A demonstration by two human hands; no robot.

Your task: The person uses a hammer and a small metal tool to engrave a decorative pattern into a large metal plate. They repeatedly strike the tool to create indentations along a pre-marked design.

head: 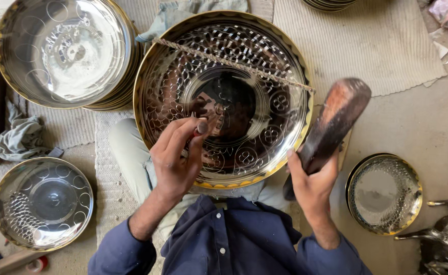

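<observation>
A large shiny metal tray [265, 56] with a gold rim and a punched pattern rests tilted on my lap, with a twisted cord [234, 63] stretched across it. My left hand [175, 158] grips a small metal punch [202, 126] upright, its tip on the tray's surface near the centre. My right hand [310, 181] holds a dark wooden mallet [331, 122] by its handle, the head raised to the right of the tray.
A stack of plain trays [63, 51] sits at top left. A partly patterned tray [43, 203] lies at lower left and a smaller one [384, 193] at lower right. Grey rags [22, 137], woven mats [377, 46] and a metal pot [445, 237] lie around.
</observation>
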